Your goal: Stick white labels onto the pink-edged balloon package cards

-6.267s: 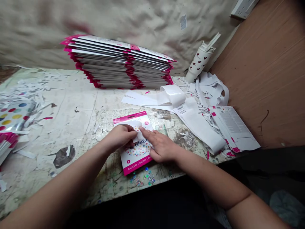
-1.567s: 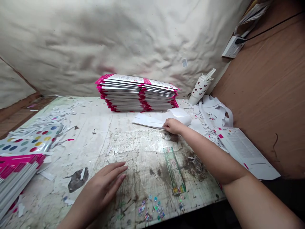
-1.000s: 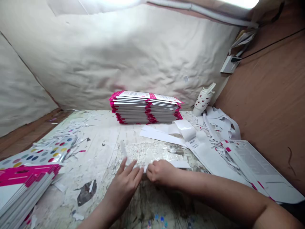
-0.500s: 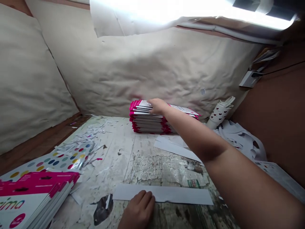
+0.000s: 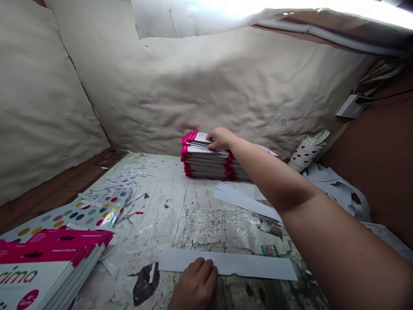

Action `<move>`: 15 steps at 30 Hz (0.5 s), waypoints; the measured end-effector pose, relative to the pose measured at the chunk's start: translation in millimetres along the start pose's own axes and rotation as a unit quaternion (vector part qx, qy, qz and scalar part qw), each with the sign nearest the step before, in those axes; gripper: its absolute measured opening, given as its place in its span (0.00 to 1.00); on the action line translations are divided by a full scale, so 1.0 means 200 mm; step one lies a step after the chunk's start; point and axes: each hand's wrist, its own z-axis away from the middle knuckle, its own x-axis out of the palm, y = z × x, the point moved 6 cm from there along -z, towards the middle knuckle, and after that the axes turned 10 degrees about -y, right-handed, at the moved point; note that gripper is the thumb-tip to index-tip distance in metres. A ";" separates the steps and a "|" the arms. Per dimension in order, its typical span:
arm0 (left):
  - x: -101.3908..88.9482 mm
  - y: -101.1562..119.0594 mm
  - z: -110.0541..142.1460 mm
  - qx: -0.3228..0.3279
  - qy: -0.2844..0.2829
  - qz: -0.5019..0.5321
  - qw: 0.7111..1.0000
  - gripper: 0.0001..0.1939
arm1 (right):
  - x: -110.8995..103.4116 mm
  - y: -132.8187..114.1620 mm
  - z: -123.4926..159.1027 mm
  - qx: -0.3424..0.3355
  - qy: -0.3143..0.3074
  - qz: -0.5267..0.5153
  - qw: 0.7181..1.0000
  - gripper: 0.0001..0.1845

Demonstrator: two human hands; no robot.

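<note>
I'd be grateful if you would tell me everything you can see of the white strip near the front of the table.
The white strip is a long, plain, flat band that looks like paper or thin card, with no printing visible. It lies slightly askew on the worn table, running sideways. The left hand rests on its near edge.

A cramped packing workshop (cloth-draped walls (image 5: pixel 206 90)): scarred workbench (image 5: pixel 167 193), stacked balloon packets (image 5: pixel 206 165), paper offcuts (image 5: pixel 112 185)
</note>
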 end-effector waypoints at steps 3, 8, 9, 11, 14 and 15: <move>-0.01 0.00 0.00 -0.003 0.009 0.002 1.000 0.12 | 0.00 -0.02 0.00 -0.013 -0.008 0.016 1.000 0.12; -0.03 0.00 -0.01 -0.001 0.004 0.009 1.000 0.13 | 0.02 -0.03 -0.04 -0.015 -0.025 0.050 0.998 0.20; -0.03 0.00 -0.01 -0.002 0.005 0.009 1.000 0.13 | 0.02 -0.02 -0.05 -0.010 -0.020 0.047 0.999 0.22; -0.02 0.00 -0.01 -0.003 0.009 0.008 1.000 0.13 | 0.02 -0.01 -0.05 -0.002 -0.008 0.037 0.999 0.25; -0.01 0.00 -0.01 -0.015 0.050 0.011 0.999 0.17 | 0.03 0.00 -0.05 0.006 0.000 0.023 1.000 0.25; -0.01 0.00 -0.01 -0.021 0.071 0.012 0.997 0.18 | 0.03 0.00 -0.05 0.007 0.001 0.022 1.000 0.24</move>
